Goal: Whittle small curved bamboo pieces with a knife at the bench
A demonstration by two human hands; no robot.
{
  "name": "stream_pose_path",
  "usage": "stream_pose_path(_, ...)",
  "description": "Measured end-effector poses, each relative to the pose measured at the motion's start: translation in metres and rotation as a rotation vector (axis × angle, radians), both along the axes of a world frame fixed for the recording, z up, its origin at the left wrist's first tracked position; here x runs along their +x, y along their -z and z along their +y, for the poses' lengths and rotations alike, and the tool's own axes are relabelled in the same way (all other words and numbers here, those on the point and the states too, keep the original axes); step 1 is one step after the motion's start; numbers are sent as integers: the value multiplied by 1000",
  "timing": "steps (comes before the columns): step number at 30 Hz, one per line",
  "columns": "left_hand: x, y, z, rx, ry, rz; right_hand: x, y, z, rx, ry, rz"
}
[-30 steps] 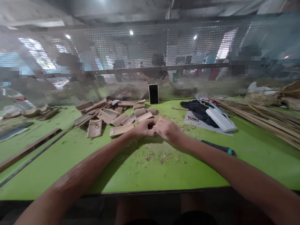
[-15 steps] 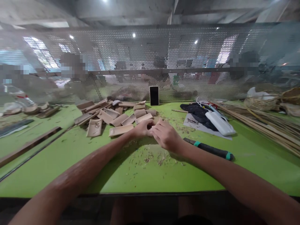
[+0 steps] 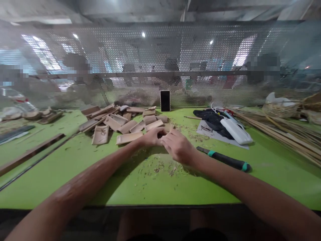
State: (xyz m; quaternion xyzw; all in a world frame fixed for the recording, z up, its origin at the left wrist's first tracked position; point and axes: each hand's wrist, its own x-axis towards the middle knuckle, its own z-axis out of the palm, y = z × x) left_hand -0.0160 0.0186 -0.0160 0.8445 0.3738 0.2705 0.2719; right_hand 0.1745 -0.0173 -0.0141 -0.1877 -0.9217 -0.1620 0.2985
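My left hand and my right hand meet above the middle of the green table. Curled fingers of the left hand are around a tan bamboo piece, of which only the far end shows. The right hand is closed against the near side of it, and whatever its fingers grip is hidden. Just left of the hands lies a heap of short split bamboo pieces, some hollow side up. Wood shavings are scattered beneath and in front of the hands. A knife with a black and teal handle rests beside the right forearm.
A phone stands upright before a perforated metal screen; people are behind it. To the right are a dark cloth, a white object and long bamboo strips. A wooden bar lies left.
The whole view has shifted slightly. Both hands stay together in nearly the same place, and a little more of the bamboo piece shows above the fingers.
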Motion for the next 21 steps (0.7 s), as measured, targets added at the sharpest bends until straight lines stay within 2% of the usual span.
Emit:
stream_pose_path(9,-1,1,0,-13,22,-19,2,-2,-1,21,4,5)
stream_pose_path(21,-4,-1,0,-41,-61,15,4,1,7,73,35,36)
